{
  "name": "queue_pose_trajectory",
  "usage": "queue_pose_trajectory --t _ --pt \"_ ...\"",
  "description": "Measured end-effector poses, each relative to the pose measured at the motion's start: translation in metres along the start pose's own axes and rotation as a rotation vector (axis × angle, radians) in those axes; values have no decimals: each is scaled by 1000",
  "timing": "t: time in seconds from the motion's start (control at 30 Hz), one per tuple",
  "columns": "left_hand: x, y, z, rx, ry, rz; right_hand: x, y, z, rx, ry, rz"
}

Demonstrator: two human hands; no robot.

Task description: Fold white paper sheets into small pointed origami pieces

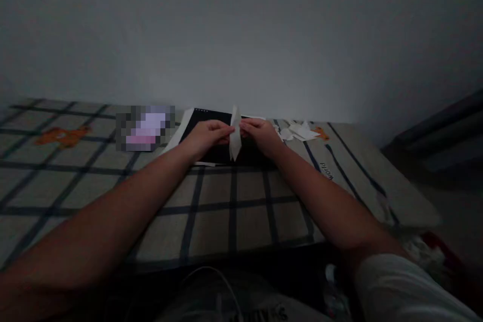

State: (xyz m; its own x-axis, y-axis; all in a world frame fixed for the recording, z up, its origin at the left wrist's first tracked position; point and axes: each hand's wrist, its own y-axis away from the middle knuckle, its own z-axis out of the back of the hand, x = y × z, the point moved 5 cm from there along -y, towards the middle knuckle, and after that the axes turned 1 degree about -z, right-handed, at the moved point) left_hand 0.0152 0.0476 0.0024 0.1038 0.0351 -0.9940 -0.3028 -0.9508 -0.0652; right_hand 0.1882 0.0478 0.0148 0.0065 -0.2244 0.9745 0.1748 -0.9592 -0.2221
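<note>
- Pinching folded white paper (236, 142): left hand (207, 136) and right hand (266, 136), each grip clamped on it.
- Some folds appear made; white scraps (301, 131) lie nearby; what remains is unclear.

Dim light, plain grey wall (241, 35), pale cloth (215, 221) with dark checks, shadowy shape (445, 133) at right, perhaps furniture
</note>
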Motion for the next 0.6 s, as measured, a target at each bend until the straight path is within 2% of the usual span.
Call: queue_pose_trajectory --t 0.4,0.6 --pt "-14 9 -10 55 -88 -71 -2 1 -5 91 -5 9" --pt "-15 10 -9 -16 -150 -97 0 2 -6 105 5 10"
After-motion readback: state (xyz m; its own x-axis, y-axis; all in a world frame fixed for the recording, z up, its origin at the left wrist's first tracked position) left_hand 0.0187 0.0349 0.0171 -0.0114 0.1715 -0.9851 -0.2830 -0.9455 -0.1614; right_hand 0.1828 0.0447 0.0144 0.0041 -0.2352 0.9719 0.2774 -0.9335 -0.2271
